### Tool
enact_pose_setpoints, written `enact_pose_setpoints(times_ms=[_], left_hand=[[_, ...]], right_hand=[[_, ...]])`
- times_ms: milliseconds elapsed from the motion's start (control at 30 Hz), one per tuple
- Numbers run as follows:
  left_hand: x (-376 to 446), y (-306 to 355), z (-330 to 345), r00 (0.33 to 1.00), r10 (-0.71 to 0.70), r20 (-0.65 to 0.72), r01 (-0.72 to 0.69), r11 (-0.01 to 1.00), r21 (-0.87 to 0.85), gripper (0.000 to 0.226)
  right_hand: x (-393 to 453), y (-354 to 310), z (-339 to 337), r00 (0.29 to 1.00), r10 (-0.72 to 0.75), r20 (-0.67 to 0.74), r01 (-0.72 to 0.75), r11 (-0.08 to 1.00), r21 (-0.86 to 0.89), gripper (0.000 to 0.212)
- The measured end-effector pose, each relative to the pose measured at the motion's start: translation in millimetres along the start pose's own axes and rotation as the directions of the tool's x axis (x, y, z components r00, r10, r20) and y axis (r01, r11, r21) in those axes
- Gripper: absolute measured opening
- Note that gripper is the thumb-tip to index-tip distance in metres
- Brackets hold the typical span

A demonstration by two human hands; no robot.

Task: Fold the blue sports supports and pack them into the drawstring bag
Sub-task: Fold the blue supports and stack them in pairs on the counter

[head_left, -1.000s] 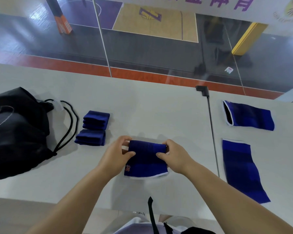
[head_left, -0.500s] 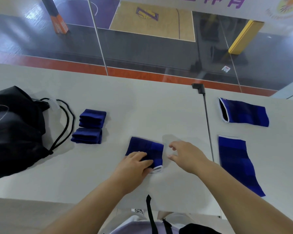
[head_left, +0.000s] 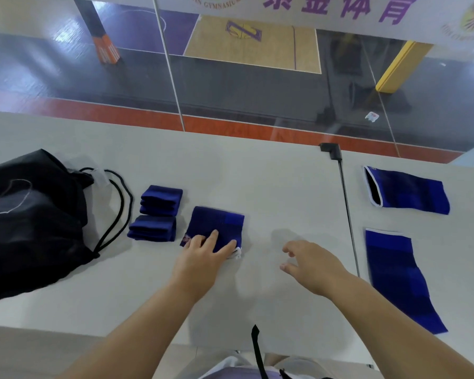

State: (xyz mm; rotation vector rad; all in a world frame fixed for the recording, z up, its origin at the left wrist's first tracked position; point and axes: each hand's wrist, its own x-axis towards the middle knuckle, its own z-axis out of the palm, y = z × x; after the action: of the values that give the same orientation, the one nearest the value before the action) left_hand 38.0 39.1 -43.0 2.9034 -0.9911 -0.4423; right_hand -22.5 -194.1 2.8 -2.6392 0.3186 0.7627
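Resting under the left hand (head_left: 203, 258), a folded blue support (head_left: 219, 225) lies on the white table (head_left: 257, 181), a little left of centre and close to the person. The fingers (head_left: 213, 236) are spread flat on its near half, pressing down rather than pinching; a sliver of white trim peeks out at the near right corner beside the fingertips. Just to the left of this piece sit two more folded supports, one (head_left: 161, 199) farther from the person and one (head_left: 152, 228) nearer, the two touching each other. Beyond them to the left, the black drawstring bag (head_left: 33, 220) slumps on the table with its cords (head_left: 118, 203) looped out toward the folded pair.

The right hand (head_left: 312, 265) hovers above bare tabletop to the right of the pressed support, fingers loosely curled and apart, grasping nothing. Farther right, past a dark seam (head_left: 346, 214) in the table, two unfolded supports lie flat: one (head_left: 407, 191) at the far side with its white-edged opening facing left, and a longer one (head_left: 394, 280) nearer the person, running toward the table's front edge. Behind the table, glass panels look out on a sports court floor.
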Motion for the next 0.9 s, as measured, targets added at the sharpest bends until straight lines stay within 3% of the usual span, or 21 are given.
enact_pose_setpoints(times_ms=[200, 333, 533, 633, 733, 900], left_hand=[[21, -9, -2, 1.000, -0.016, 0.009, 0.014, 0.984, 0.176, 0.072], [28, -7, -6, 1.000, -0.020, -0.017, 0.022, 0.989, 0.144, 0.065], [29, 3, -25, 0.990, -0.083, 0.115, 0.057, 0.976, 0.210, 0.063], [30, 5, -37, 0.998, -0.055, 0.014, 0.053, 0.993, 0.105, 0.047], [29, 19, -50, 0.994, 0.074, -0.086, -0.066, 0.993, 0.098, 0.012], [27, 63, -47, 0.991, 0.108, -0.079, -0.113, 0.992, -0.055, 0.019]], right_hand=[[2, -6, -2, 1.000, 0.008, 0.017, -0.008, 1.000, -0.007, 0.044], [1, -6, -4, 0.999, 0.021, 0.026, -0.021, 1.000, -0.003, 0.045], [-4, 1, -7, 0.998, 0.045, 0.049, -0.044, 0.999, -0.026, 0.046], [-9, 8, -8, 0.997, 0.051, 0.053, -0.050, 0.999, -0.020, 0.047], [-18, 20, -9, 0.996, 0.051, 0.074, -0.052, 0.999, 0.005, 0.048], [-39, 56, -10, 0.995, 0.056, 0.080, -0.061, 0.996, 0.067, 0.047]])
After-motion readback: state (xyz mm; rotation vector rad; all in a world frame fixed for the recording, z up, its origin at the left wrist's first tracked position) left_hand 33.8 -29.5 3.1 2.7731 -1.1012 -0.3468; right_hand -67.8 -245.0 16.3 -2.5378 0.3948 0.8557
